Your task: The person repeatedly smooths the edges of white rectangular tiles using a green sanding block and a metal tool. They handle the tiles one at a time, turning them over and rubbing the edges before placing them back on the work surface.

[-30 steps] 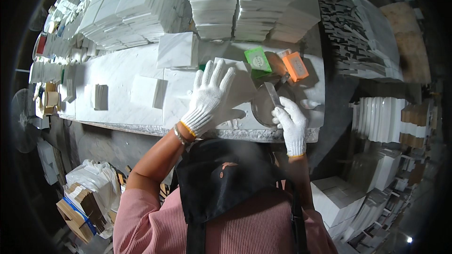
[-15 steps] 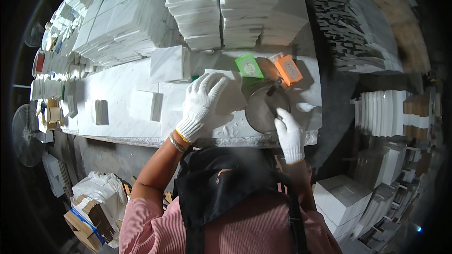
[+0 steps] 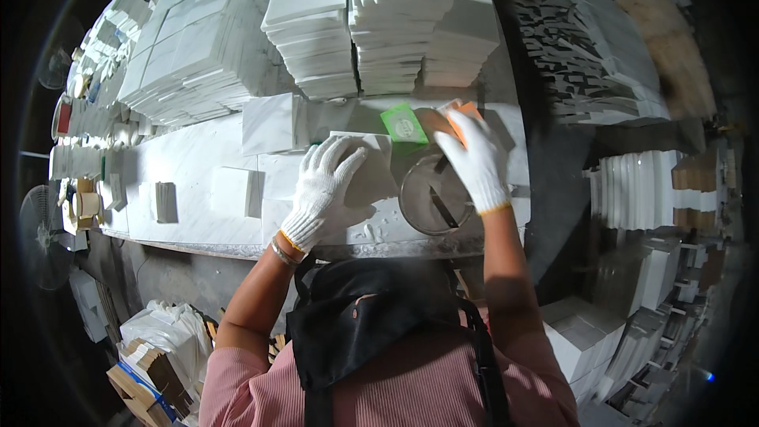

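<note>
My left hand (image 3: 328,190), in a white knit glove, lies with fingers spread on a white square tile (image 3: 378,166). My right hand (image 3: 477,160), gloved the same way, reaches over an orange block (image 3: 466,112), its fingers apart and covering the block's near side. I cannot make out how firmly they touch it. Beside that block sits a green block (image 3: 405,126). Just left of my right wrist is a round grey pan (image 3: 419,198), with a slim dark-handled tool (image 3: 443,209) lying in it. Small white chips (image 3: 368,231) lie by my left hand.
Tall stacks of white marble tiles (image 3: 308,32) line the table's far side. A few tiles (image 3: 233,190) rest on the white tabletop (image 3: 190,225) to the left. More tile stacks (image 3: 632,190) stand beyond the right edge, and a fan (image 3: 41,225) is at far left.
My right hand has moved away from the pan, forward to the orange block. The slim tool in the pan now shows fully. My left hand stays on the tile. The whole view shifted slightly.
</note>
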Action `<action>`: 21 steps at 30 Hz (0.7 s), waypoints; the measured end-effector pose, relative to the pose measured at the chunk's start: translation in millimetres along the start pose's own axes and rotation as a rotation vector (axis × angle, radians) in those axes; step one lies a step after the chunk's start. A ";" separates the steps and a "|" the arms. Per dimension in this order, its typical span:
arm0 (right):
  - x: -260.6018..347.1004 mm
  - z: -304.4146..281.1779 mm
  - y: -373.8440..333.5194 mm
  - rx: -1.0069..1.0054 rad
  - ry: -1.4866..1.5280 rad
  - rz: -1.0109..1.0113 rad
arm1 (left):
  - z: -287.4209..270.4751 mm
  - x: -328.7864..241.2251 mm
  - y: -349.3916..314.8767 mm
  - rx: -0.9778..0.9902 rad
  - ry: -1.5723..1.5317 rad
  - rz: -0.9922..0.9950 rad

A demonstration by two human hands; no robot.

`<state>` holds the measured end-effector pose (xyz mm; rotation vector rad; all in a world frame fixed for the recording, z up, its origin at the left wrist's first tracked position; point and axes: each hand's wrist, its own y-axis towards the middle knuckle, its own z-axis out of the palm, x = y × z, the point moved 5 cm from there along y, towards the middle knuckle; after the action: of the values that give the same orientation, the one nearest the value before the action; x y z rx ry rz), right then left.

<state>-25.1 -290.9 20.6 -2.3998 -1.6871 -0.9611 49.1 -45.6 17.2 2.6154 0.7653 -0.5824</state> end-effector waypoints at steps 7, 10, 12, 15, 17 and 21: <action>22.0 103.2 28.3 0.499 -0.465 -0.122 | 7.4 6.0 -6.3 0.014 -0.014 -0.044; 23.0 101.8 30.0 0.493 -0.478 -0.188 | 7.3 9.0 -6.5 -0.002 -0.051 -0.019; 22.4 103.8 29.9 0.523 -0.513 -0.244 | 10.6 12.0 -8.7 -0.026 -0.071 -0.006; 23.7 102.6 30.6 0.565 -0.532 -0.245 | 12.4 15.7 -8.9 -0.068 -0.081 0.033; 26.3 96.9 31.7 0.547 -0.497 -0.206 | 11.1 14.9 -8.8 -0.103 -0.072 0.055; 38.3 55.6 34.1 0.274 -0.338 -0.135 | 8.8 14.4 -10.4 -0.093 -0.109 0.042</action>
<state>37.6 -251.4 5.7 -2.3862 -1.9581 -0.3119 51.7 -35.0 0.6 2.4861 0.6851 -0.6558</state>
